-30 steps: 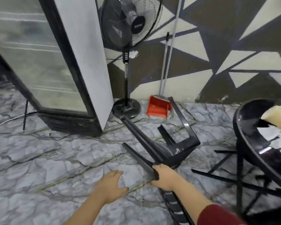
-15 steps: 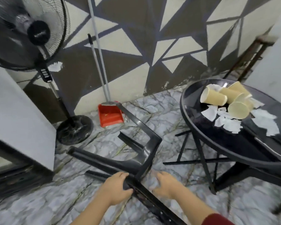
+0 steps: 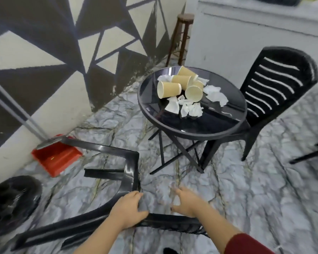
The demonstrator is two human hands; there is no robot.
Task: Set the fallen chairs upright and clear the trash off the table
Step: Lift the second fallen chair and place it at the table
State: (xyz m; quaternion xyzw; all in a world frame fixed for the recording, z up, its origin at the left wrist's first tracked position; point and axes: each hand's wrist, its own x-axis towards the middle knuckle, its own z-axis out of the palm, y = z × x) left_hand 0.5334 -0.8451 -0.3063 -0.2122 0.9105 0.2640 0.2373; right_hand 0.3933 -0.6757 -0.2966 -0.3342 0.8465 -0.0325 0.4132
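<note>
Now both hands are on the fallen chair [image 3: 130, 173] where a second ago only one was: left hand [image 3: 128, 209] curls round its frame, right hand [image 3: 184, 204] rests half-spread alongside, grip unclear; chair still tipped on the floor, lift beginning

**Room condition: walls, floor and fixtures**

We record a wall [image 3: 50, 57] painted in cream and dark brown triangles edged with dark lines, its paint worn along the base. The floor [image 3: 255, 189] is grey marble-patterned with dark veins. A grey cabinet [image 3: 246, 39] stands at the far right, a wooden stool [image 3: 182, 33] beside it in the corner. A red dustpan [image 3: 57, 158] lies against the wall; a black round fan base [image 3: 9, 204] sits near left.
</note>
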